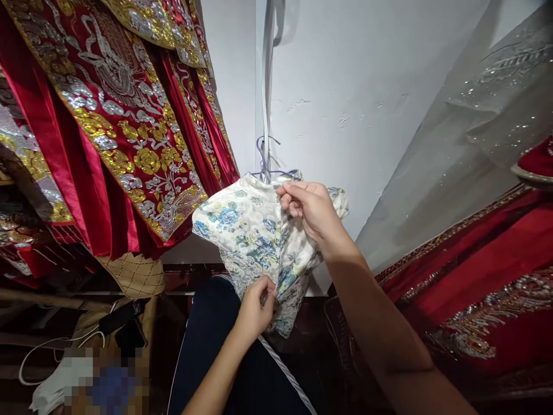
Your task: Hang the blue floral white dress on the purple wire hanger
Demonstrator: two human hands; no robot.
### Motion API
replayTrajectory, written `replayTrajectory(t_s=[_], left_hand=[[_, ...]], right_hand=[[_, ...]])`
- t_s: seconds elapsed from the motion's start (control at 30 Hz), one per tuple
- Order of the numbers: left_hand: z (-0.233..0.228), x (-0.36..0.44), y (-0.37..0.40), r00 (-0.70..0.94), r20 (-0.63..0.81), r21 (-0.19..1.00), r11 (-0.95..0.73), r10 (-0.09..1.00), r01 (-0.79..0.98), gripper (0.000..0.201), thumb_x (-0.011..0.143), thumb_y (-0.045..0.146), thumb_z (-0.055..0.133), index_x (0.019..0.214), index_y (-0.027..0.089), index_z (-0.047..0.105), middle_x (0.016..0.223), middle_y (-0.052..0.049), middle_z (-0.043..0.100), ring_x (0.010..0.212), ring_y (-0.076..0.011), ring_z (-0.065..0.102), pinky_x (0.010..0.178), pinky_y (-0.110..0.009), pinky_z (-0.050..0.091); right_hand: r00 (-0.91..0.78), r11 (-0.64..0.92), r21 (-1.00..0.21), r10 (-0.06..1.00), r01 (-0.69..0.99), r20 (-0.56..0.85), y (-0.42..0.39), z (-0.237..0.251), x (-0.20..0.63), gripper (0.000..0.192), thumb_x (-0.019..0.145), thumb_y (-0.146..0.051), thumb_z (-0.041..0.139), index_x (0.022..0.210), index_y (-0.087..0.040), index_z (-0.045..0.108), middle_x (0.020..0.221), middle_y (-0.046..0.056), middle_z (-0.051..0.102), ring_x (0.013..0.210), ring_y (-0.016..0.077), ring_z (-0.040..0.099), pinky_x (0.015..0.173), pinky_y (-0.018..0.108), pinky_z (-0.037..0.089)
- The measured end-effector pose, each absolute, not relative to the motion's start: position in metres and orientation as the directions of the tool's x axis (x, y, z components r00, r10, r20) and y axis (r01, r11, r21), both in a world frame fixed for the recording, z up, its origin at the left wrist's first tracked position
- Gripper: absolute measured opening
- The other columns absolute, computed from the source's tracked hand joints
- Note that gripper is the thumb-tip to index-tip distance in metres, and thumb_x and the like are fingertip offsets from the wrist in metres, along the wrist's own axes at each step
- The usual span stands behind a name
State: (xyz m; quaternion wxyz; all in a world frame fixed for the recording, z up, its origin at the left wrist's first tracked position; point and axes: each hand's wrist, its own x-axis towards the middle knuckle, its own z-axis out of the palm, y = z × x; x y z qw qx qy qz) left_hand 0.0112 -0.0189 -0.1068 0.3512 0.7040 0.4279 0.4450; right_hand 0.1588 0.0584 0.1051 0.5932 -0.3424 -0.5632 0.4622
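- No text, label, brand, number or sign can be read.
- Any lettering on the two dark, flat rectangular objects [131, 337] at the lower left is too dim to make out.
- The blurred blue shape [111, 387] below them is pixelated, so markings there, if any, cannot be told.

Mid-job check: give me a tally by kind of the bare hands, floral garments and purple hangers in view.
Bare hands: 2 (left hand, right hand)
Floral garment: 1
Purple hanger: 1
Total: 4
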Motion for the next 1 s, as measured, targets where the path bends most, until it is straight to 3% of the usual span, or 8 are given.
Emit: replayTrajectory(t_s=[0.17, 0.33, 0.47, 0.6, 0.7, 0.8, 0.9, 1.0], left_hand=[[-0.070, -0.024, -0.009, 0.354, 0.360, 0.793, -0.483, 0.863, 0.372, 0.008, 0.088, 0.018, 0.059, 0.092, 0.020, 0.065, 0.084, -0.002, 0.064, 0.080, -0.0169, 0.058, 0.074, -0.027, 0.045], [0.026, -0.036, 0.019, 0.144, 0.709, 0.629, -0.711, 0.691, 0.316, 0.047, 0.092, 0.021, 0.059, 0.138, 0.024, 0.051, 0.094, -0.002, 0.068, 0.083, -0.0145, 0.062, 0.084, -0.030, 0.049], [0.084, -0.027, 0.040, 0.232, 0.801, 0.433, -0.802, 0.552, 0.411, 0.020, 0.095, 0.023, 0.055, 0.113, 0.019, 0.064, 0.094, -0.004, 0.069, 0.080, -0.0138, 0.061, 0.077, -0.027, 0.049], [0.100, -0.020, 0.047, 0.267, 0.836, 0.303, -0.809, 0.480, 0.503, 0.010, 0.095, 0.021, 0.054, 0.097, 0.018, 0.064, 0.092, -0.004, 0.067, 0.086, -0.0160, 0.060, 0.080, -0.029, 0.047], [0.095, -0.036, 0.053, 0.091, 0.860, 0.415, -0.793, 0.501, 0.447, 0.010, 0.096, 0.023, 0.054, 0.099, 0.019, 0.062, 0.092, -0.003, 0.066, 0.086, -0.0152, 0.060, 0.080, -0.027, 0.046], [0.075, -0.074, 0.070, -0.233, 0.787, 0.615, -0.755, 0.571, 0.228, 0.010, 0.092, 0.026, 0.060, 0.096, 0.018, 0.063, 0.089, -0.002, 0.064, 0.081, -0.0128, 0.059, 0.075, -0.023, 0.047], [0.034, -0.110, 0.091, -0.485, 0.505, 0.766, -0.629, 0.714, -0.129, 0.012, 0.087, 0.028, 0.063, 0.086, 0.016, 0.062, 0.079, -0.001, 0.061, 0.072, -0.0109, 0.057, 0.070, -0.021, 0.047], [-0.019, -0.122, 0.101, -0.413, 0.171, 0.863, -0.338, 0.894, -0.376, 0.015, 0.085, 0.031, 0.059, 0.081, 0.016, 0.058, 0.077, -0.001, 0.062, 0.071, -0.0116, 0.059, 0.069, -0.022, 0.049]], right_hand=[[-0.121, 0.441, -0.894, 0.886, -0.076, 0.447, 0.051, 0.088, 0.146, 0.026, 0.091, -0.036, 0.062, 0.080, -0.014, 0.069, 0.058, 0.001, 0.063, 0.042, 0.0055, 0.046, 0.040, 0.018, 0.032], [-0.079, 0.512, -0.859, 0.857, 0.014, 0.510, 0.032, 0.078, 0.132, 0.027, 0.093, -0.037, 0.059, 0.081, -0.014, 0.067, 0.055, 0.000, 0.061, 0.044, 0.0082, 0.047, 0.044, 0.021, 0.036], [-0.084, 0.607, -0.793, 0.794, 0.053, 0.602, 0.027, 0.086, 0.129, 0.027, 0.093, -0.037, 0.057, 0.079, -0.015, 0.066, 0.054, -0.001, 0.059, 0.046, 0.0094, 0.048, 0.047, 0.023, 0.036], [-0.049, 0.583, -0.807, 0.812, 0.098, 0.581, 0.051, 0.065, 0.132, 0.028, 0.092, -0.036, 0.056, 0.073, -0.017, 0.062, 0.053, -0.002, 0.057, 0.045, 0.0099, 0.046, 0.047, 0.024, 0.034], [-0.068, 0.457, -0.870, 0.889, 0.184, 0.453, 0.068, 0.030, 0.137, 0.028, 0.090, -0.033, 0.054, 0.067, -0.018, 0.060, 0.050, -0.002, 0.054, 0.045, 0.0110, 0.045, 0.047, 0.024, 0.033], [-0.109, 0.361, -0.908, 0.932, 0.215, 0.345, 0.066, 0.004, 0.141, 0.029, 0.088, -0.032, 0.053, 0.062, -0.019, 0.057, 0.047, -0.002, 0.052, 0.047, 0.0125, 0.047, 0.050, 0.025, 0.035], [-0.182, 0.356, -0.911, 0.929, 0.208, 0.321, 0.046, -0.001, 0.140, 0.028, 0.088, -0.031, 0.052, 0.063, -0.019, 0.056, 0.048, -0.003, 0.051, 0.049, 0.0130, 0.048, 0.052, 0.025, 0.036], [-0.288, 0.456, -0.830, 0.882, 0.322, 0.373, 0.025, 0.003, 0.135, 0.027, 0.089, -0.031, 0.051, 0.066, -0.019, 0.058, 0.051, -0.004, 0.049, 0.051, 0.0115, 0.044, 0.053, 0.025, 0.032]])
